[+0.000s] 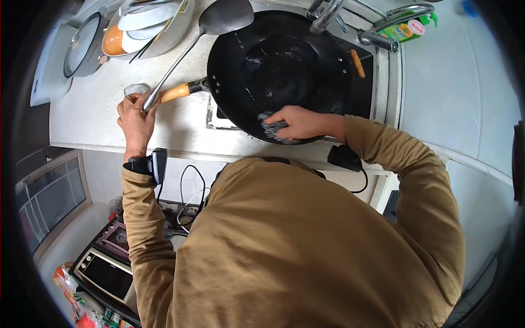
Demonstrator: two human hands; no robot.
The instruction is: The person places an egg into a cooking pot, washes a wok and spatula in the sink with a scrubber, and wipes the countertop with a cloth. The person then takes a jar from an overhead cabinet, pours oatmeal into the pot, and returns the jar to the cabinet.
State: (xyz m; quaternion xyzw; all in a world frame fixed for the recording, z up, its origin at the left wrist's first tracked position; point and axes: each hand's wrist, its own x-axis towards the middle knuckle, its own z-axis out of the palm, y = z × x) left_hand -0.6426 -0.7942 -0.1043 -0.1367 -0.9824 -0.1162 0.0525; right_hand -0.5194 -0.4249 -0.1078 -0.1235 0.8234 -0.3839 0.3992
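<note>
A black wok [284, 71] with a wooden handle [176, 93] rests over the sink, wet patches shining inside it. My right hand [299, 122] is closed on a steel wool scrubber [273, 128], pressed to the wok's inner wall on the side near me. My left hand [136, 116] grips the end of a metal spatula [225, 17], whose blade reaches over the wok's far left rim. Those left fingers are also at the tip of the wok's handle; whether they grip it too, I cannot tell. Just beyond them lies a small greyish object [136, 89].
A basin [183, 27] of stacked bowls and chopsticks stands at the back left, beside a lidded pot [85, 49]. Faucets [328, 15] reach over the wok's far edge. A green soap bottle [407, 31] stands at the back right. Below left is an oven [106, 273].
</note>
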